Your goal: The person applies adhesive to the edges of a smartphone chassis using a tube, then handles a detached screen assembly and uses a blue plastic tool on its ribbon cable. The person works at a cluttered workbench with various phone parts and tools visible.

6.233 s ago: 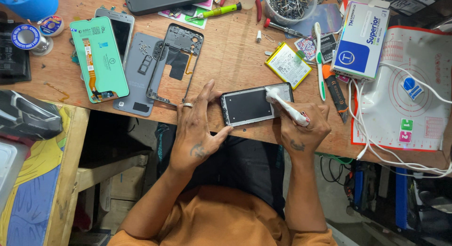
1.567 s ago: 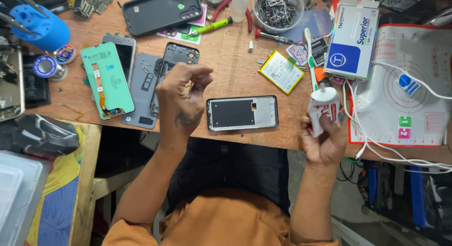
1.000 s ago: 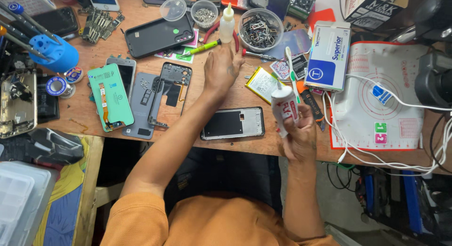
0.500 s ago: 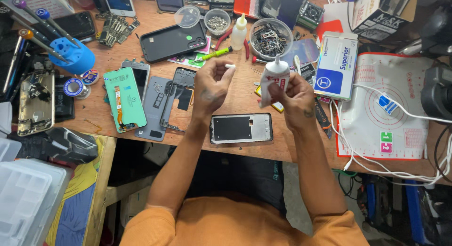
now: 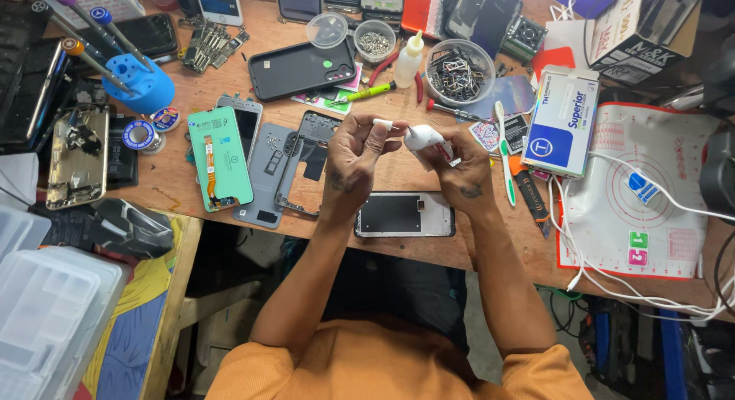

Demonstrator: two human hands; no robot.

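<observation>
From the head camera, my right hand (image 5: 459,166) wraps a white glue tube (image 5: 423,137) just above the middle of the frame, its nozzle pointing left. My left hand (image 5: 354,159) pinches a small white cap (image 5: 382,124) between thumb and fingertips, right at the nozzle's tip. Directly below both hands a phone frame (image 5: 406,215) lies flat on the wooden bench (image 5: 191,193), near its front edge. A grey back cover (image 5: 268,174) rests left of my left hand, a blue-and-white box (image 5: 563,120) to the right.
</observation>
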